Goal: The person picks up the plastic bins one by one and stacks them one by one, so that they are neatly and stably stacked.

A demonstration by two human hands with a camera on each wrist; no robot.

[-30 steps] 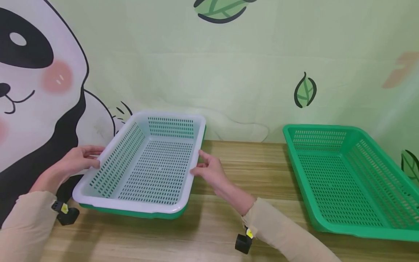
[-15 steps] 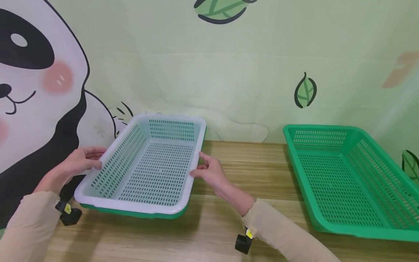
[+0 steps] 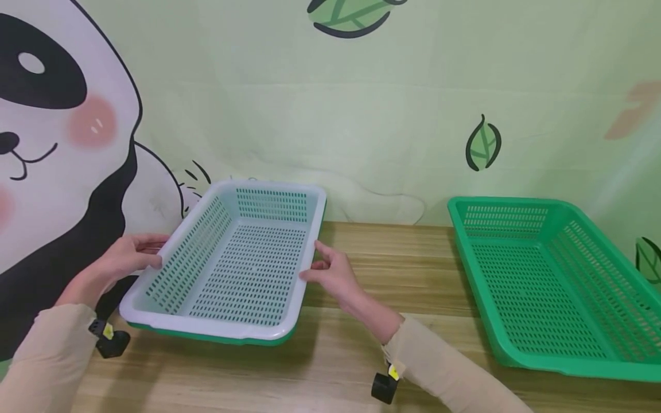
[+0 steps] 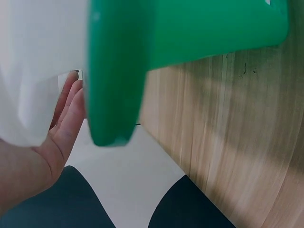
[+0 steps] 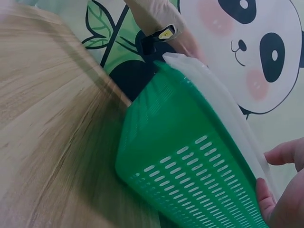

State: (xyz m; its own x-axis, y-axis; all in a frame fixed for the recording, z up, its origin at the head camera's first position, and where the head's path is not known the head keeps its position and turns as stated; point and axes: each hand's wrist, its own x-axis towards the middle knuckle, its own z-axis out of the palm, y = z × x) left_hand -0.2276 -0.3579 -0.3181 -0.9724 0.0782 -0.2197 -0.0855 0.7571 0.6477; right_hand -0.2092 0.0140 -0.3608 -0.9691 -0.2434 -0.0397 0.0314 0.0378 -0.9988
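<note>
A white perforated plastic basket (image 3: 248, 269) sits nested in a green basket (image 3: 248, 341), which shows below its rim. My left hand (image 3: 121, 261) holds the white basket's left rim, thumb on the inner side and fingers outside. On the right rim, my right hand (image 3: 335, 275) pinches the edge between thumb and fingers. The left wrist view has the left hand (image 4: 61, 137) against the white basket's side, beside the green rim (image 4: 116, 71). From the right wrist, the right fingers (image 5: 280, 153) are at the white rim, and the green basket's slotted side (image 5: 190, 166) faces the camera.
Another green basket (image 3: 521, 298) stands on the wooden table (image 3: 382, 246) to the right. Behind the table hangs a pale green backdrop (image 3: 382, 115) printed with a panda and leaves.
The white basket's left side has shifted slightly right, and its back edge sits a little lower. My left hand has moved slightly right with it; the right hand keeps its hold on the rim.
</note>
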